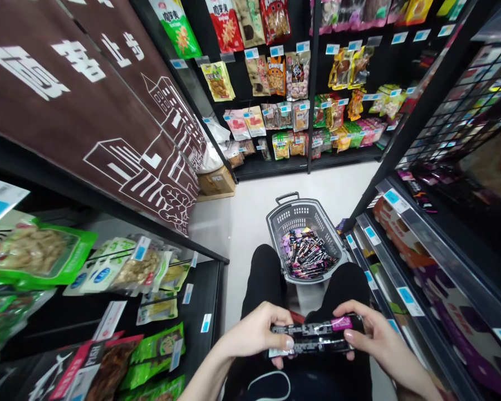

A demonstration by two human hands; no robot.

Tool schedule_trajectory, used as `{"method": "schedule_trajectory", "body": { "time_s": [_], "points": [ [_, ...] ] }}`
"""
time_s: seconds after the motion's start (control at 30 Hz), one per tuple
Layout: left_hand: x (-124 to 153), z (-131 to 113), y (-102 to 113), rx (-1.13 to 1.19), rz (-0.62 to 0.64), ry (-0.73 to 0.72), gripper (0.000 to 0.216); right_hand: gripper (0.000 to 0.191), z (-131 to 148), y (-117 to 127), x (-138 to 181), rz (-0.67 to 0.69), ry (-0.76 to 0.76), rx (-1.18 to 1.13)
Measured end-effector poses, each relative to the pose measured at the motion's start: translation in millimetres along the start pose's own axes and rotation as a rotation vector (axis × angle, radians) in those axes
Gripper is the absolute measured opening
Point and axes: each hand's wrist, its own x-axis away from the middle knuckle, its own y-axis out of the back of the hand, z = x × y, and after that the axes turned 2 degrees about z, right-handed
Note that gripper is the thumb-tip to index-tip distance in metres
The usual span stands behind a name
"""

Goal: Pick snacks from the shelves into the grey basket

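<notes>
Above my lap, my left hand (271, 331) and my right hand (363, 328) grip long, thin snack packets (317, 336) by their opposite ends. The packets are black and shiny, and one has a magenta patch near my right fingers. They lie side by side, roughly level, with my thumbs pressed on the near side. Just beyond my knees, a grey plastic shopping basket (275, 220) stands on the floor. Inside it is a loose heap of similar small packets (309, 253) in black, purple and orange.
On the right, a dark shelf unit (442, 267) with price tags holds boxes and a few loose packets. Bagged snacks (137, 262) hang from a rack close on the left. Ahead stands a shelf (271, 167) of snack bags, with a cardboard box (217, 184) beside a brown printed curtain (150, 150).
</notes>
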Motion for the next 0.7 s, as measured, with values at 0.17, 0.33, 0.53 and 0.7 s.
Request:
{"method": "schedule_trajectory", "body": {
  "time_s": [0.17,0.33,0.53,0.7],
  "points": [
    [-13.6,5.8,-2.6,-0.393,-0.041,-0.101,0.021,0.032,-0.9,-15.9,-10.2,0.001,0.001,0.052],
    [-28.8,3.2,-20.2,-0.389,-0.178,-0.147,0.025,0.03,-8.5,-27.3,-24.0,-0.171,0.055,0.077],
    [-19.9,8.5,-12.9,-0.223,-0.117,-0.119,0.028,0.029,-15.0,-8.4,-12.9,-0.311,0.096,0.07],
    [-8.6,23.5,-3.4,0.169,0.024,-0.023,0.023,0.03,-11.2,5.3,-2.5,-0.263,0.056,0.052]
  ]
}}
